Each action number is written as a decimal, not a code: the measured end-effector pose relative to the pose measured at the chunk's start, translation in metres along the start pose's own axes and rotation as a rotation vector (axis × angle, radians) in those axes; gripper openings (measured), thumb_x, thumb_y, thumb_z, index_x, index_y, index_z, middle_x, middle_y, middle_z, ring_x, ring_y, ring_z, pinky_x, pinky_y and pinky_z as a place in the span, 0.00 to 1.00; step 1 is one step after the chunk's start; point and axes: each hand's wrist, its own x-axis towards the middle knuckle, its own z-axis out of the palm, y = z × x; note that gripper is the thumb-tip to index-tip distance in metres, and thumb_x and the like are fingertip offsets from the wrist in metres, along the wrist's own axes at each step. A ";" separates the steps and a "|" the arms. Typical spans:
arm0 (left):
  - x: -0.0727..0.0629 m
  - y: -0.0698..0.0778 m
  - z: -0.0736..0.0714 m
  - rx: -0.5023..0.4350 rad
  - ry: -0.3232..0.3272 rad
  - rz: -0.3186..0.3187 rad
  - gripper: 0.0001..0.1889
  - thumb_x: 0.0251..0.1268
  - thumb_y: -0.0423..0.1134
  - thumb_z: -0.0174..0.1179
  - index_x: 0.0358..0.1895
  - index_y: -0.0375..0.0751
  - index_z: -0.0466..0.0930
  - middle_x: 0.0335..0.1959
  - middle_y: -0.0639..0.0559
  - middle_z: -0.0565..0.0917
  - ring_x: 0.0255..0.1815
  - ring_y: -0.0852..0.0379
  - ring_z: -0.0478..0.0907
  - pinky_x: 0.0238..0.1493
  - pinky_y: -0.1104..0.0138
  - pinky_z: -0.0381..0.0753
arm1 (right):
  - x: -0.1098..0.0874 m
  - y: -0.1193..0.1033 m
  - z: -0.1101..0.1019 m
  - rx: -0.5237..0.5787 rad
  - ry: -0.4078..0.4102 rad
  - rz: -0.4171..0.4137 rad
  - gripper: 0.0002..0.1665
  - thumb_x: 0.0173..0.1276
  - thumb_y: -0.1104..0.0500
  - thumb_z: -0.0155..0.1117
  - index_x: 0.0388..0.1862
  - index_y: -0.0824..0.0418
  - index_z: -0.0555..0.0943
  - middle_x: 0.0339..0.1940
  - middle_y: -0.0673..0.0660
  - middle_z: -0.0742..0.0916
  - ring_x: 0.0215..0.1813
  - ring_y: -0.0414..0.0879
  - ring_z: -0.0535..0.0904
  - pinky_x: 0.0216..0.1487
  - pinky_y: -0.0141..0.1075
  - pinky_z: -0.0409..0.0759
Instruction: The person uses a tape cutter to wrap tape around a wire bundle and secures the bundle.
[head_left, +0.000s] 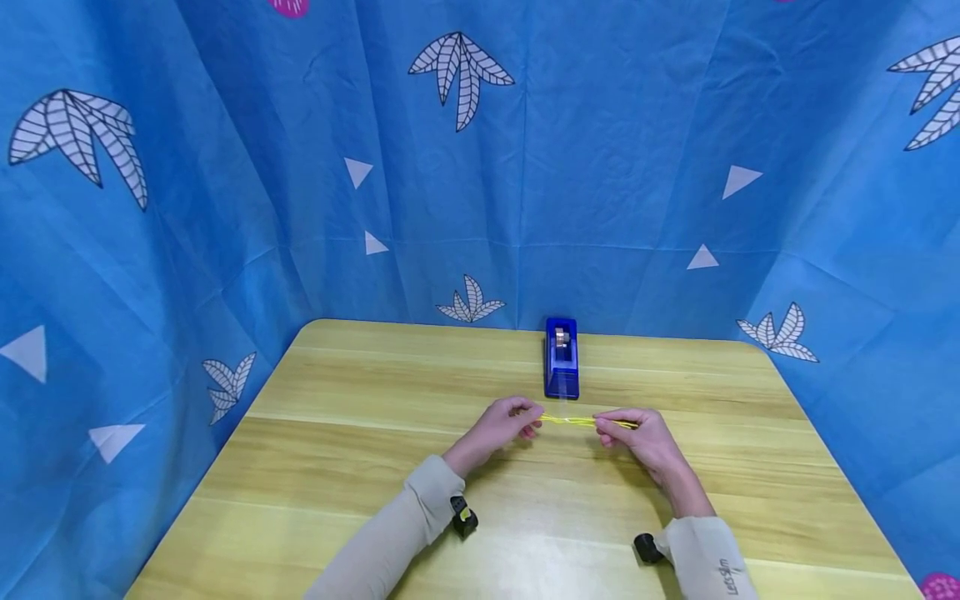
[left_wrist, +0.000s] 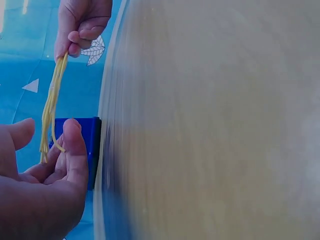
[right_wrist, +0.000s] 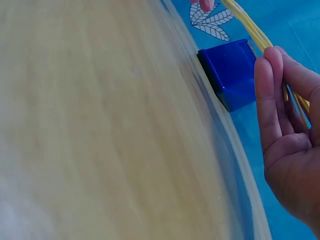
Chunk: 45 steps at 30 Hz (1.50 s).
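Curtain (head_left: 480, 192), blue with white leaves and triangles, fills the back and sides of my head feed. Below it I have a wood-grain table (head_left: 360, 375), rounded at its far corners. Two pale sleeves (head_left: 390, 533) reach in over the near side. I see the left hand (head_left: 497, 429) gripping one end of a yellow bundle (head_left: 579, 422) of thin strands, while the right hand (head_left: 651, 439) pinches it near the other end, some tips poking out past the fingers. A blue tape dispenser (head_left: 561, 382) stands near the far edge, just beyond the hands. The yellow bundle runs crosswise between them, above the tabletop. A faint clear strip (head_left: 564, 407) appears to reach from the dispenser to its middle.
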 end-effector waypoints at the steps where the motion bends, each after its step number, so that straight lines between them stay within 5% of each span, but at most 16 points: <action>1: 0.001 0.000 0.000 -0.023 -0.009 -0.007 0.18 0.79 0.48 0.58 0.55 0.36 0.83 0.43 0.44 0.87 0.38 0.55 0.83 0.45 0.64 0.87 | 0.000 -0.001 0.000 -0.012 0.006 -0.006 0.20 0.72 0.60 0.71 0.56 0.74 0.85 0.34 0.59 0.93 0.33 0.42 0.89 0.42 0.33 0.89; 10: 0.007 -0.005 0.005 -0.206 -0.081 -0.065 0.17 0.80 0.43 0.56 0.50 0.28 0.81 0.32 0.51 0.83 0.30 0.59 0.79 0.35 0.71 0.82 | -0.002 -0.003 0.002 -0.094 0.021 -0.068 0.22 0.70 0.57 0.73 0.55 0.72 0.85 0.36 0.61 0.93 0.34 0.43 0.90 0.44 0.28 0.85; 15: 0.010 -0.006 0.008 -0.240 -0.037 -0.085 0.14 0.79 0.40 0.57 0.45 0.29 0.82 0.29 0.52 0.82 0.27 0.61 0.76 0.31 0.73 0.79 | 0.000 0.000 0.002 -0.119 0.011 -0.114 0.21 0.70 0.58 0.73 0.54 0.73 0.86 0.37 0.62 0.92 0.33 0.44 0.90 0.45 0.28 0.85; 21: 0.009 -0.005 0.008 -0.220 0.022 -0.033 0.09 0.77 0.36 0.60 0.44 0.31 0.83 0.29 0.52 0.82 0.28 0.62 0.77 0.32 0.74 0.80 | 0.000 0.002 0.003 -0.087 -0.004 -0.094 0.23 0.73 0.56 0.70 0.57 0.74 0.84 0.41 0.66 0.92 0.36 0.46 0.91 0.47 0.30 0.87; 26: 0.007 -0.001 0.007 -0.209 0.043 0.008 0.08 0.76 0.34 0.60 0.46 0.32 0.84 0.29 0.52 0.83 0.29 0.62 0.78 0.33 0.73 0.81 | 0.001 0.001 0.005 0.022 -0.036 -0.048 0.33 0.80 0.49 0.61 0.68 0.75 0.75 0.59 0.75 0.84 0.41 0.47 0.91 0.49 0.38 0.89; 31: 0.006 0.002 0.008 -0.177 0.069 0.025 0.07 0.76 0.34 0.61 0.44 0.33 0.86 0.28 0.52 0.84 0.28 0.61 0.78 0.32 0.72 0.81 | 0.001 0.001 0.004 0.087 -0.036 0.041 0.44 0.81 0.34 0.48 0.75 0.71 0.69 0.77 0.72 0.69 0.47 0.48 0.89 0.53 0.38 0.89; 37: 0.005 0.004 0.008 -0.099 0.097 0.061 0.06 0.75 0.34 0.62 0.43 0.35 0.87 0.30 0.46 0.87 0.28 0.60 0.79 0.33 0.72 0.82 | 0.002 0.000 0.005 0.093 -0.064 0.100 0.46 0.81 0.33 0.47 0.73 0.73 0.70 0.64 0.71 0.81 0.46 0.48 0.89 0.52 0.40 0.89; 45: 0.005 0.005 0.008 -0.054 0.109 0.113 0.06 0.75 0.35 0.62 0.42 0.36 0.87 0.31 0.45 0.87 0.29 0.58 0.80 0.35 0.69 0.84 | 0.001 -0.001 0.006 0.101 -0.148 0.094 0.29 0.80 0.48 0.61 0.58 0.75 0.80 0.37 0.55 0.90 0.33 0.41 0.87 0.40 0.35 0.89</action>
